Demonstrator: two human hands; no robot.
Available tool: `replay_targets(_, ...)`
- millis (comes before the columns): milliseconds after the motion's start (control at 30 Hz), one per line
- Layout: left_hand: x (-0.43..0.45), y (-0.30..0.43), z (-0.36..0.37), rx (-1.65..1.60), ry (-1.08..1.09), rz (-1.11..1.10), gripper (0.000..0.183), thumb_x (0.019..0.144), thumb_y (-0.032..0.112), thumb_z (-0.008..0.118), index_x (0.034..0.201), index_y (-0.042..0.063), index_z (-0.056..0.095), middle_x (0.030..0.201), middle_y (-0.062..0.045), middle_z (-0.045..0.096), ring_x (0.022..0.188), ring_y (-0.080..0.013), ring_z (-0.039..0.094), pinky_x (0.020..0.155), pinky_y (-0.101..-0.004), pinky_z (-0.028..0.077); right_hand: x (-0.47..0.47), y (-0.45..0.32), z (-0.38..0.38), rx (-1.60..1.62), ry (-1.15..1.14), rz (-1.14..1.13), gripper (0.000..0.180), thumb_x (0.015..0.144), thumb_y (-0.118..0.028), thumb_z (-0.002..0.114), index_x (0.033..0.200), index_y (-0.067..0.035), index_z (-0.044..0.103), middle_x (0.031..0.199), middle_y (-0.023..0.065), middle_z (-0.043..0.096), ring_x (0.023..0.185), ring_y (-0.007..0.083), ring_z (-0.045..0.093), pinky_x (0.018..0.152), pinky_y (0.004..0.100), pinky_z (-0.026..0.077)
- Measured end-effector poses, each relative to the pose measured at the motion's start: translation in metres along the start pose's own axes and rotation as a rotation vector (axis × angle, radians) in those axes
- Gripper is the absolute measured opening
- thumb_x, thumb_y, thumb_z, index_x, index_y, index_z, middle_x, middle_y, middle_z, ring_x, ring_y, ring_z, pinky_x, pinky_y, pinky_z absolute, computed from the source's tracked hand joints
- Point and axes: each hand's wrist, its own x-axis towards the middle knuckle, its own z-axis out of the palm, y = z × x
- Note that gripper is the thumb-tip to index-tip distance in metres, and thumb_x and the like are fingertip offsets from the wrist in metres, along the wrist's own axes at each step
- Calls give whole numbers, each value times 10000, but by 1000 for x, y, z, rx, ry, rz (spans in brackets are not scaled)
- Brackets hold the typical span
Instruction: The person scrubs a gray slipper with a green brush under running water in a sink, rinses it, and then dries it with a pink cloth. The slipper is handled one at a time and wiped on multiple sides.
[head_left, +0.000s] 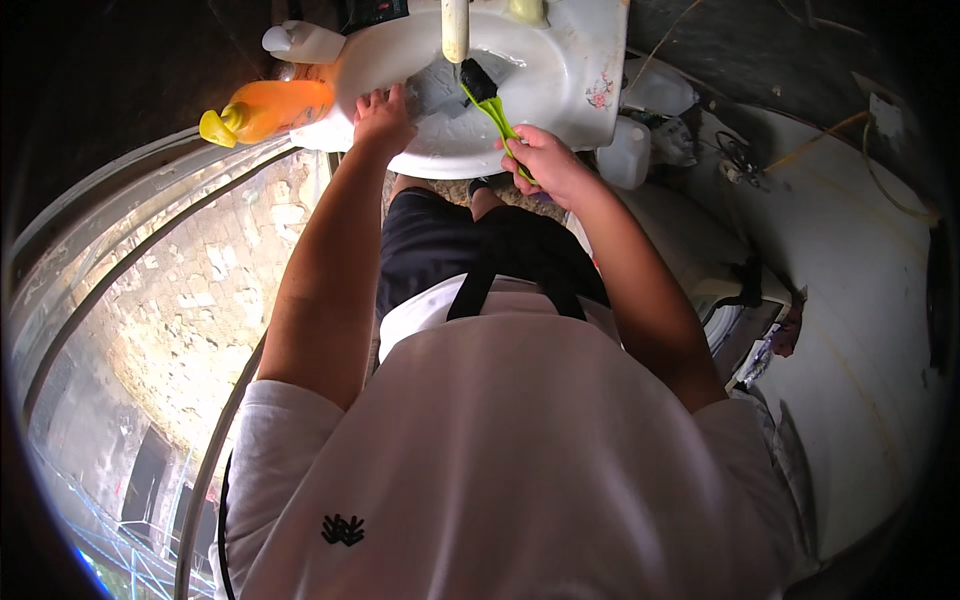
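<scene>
A white ceramic washbasin (592, 45) lies before me, under a white tap spout (454, 30). In its bowl is a wet, greyish thing (442, 86); whether it is cloth or something else is unclear. My right hand (547, 165) grips the bright green handle of a scrubbing brush (491, 109). The brush's black bristles point up to the spout's mouth, above the bowl. At the left side of the bowl rests my left hand (384, 120), fingers spread, beside the grey thing. Its thumb side is partly hidden, so a hold on that thing cannot be made out.
An orange bottle (277, 109) with a yellow cap and a white bottle (304, 41) lie along the basin's left. A pale yellow-green object (529, 10) sits on the back rim. White plastic jugs (626, 154) stand at the right. A window frame (82, 307) curves along the left.
</scene>
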Motion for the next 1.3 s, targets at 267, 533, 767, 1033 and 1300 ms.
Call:
replay_targets(267,-7,-12,-2,-42,133,125,925,749,371,886,1536,154,450,1516,-171,493,1374,-442,468,1161,-536,414,2,2,-9,248,-150,90,227,1133,-225,448,1215,-40,550,861,7,524,572,91,410,543,259,356)
replay_targets(533,1,-12,-17,-83,299,259,928,665,434,930,1421,46,555,1333,-179,655,1302,-378,564,1131,-485,397,17,-6,1,345,-176,141,296,1137,-284,450,1238,-37,578,818,-6,499,575,81,388,544,256,346)
replay_targets(767,9,2,-50,-89,447,384,877,670,413,953,1381,53,587,1320,-193,651,1276,-395,569,1108,-495,412,2,-1,-22,-1028,651,-375,389,1078,-384,495,1331,-139,659,960,191,737,899,350,733,794,467,574)
replay_targets(1033,19,25,-70,-56,493,422,871,648,337,971,1382,71,585,1336,-195,616,1235,-439,542,1064,-499,467,-34,-53,14,-1241,725,-26,381,1020,-372,541,1335,-235,707,1143,125,763,1061,353,720,906,482,573)
replay_targets(1300,16,46,-83,-353,499,368,1085,681,285,965,1550,31,369,1460,-271,499,1319,-454,512,1116,-495,453,-4,-28,34,-1422,435,105,309,973,-224,543,1123,-85,775,1118,184,770,1078,372,741,911,502,590)
